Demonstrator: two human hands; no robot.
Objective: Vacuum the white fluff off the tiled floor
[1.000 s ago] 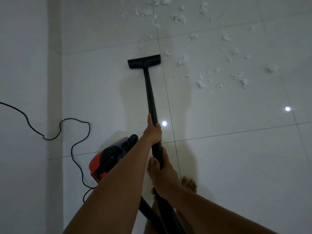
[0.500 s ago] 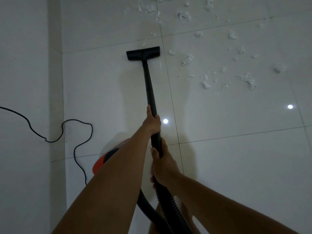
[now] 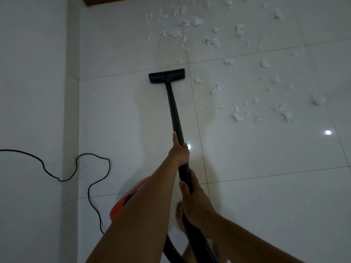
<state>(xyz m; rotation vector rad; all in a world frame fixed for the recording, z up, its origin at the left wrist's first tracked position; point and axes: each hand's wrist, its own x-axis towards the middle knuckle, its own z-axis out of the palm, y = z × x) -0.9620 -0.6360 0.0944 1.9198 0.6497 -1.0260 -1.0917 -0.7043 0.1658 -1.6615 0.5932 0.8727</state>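
The white fluff (image 3: 212, 42) lies in little clumps on the tiled floor (image 3: 266, 186), far ahead of both hands and off to their right. Some bits sit on the thin dark lines between the big shiny tiles.

The black vacuum head (image 3: 166, 75) lies flat on the floor straight ahead of the hands, just left of the nearest bits of fluff. A long black tube (image 3: 175, 114) runs from it back to the hands.

The left hand (image 3: 179, 152) is the front one. Its fingers are wrapped round the tube, with the thumb lying along the top. The right hand (image 3: 193, 203) grips the tube just behind it, fingers curled tight. A bumpy black hose (image 3: 206, 243) goes on back from the right hand.

A bare foot (image 3: 179, 217) stands on the floor under the right hand. The orange vacuum body (image 3: 121, 204) sits to the left, partly hidden under the left arm. A black cord (image 3: 88, 192) wiggles over the floor further left and up onto the plain white wall (image 3: 32, 92).

Two bright round lights shine on the tiles, one (image 3: 188, 147) right by the left hand and one (image 3: 328, 132) far to the right. The room is dim.
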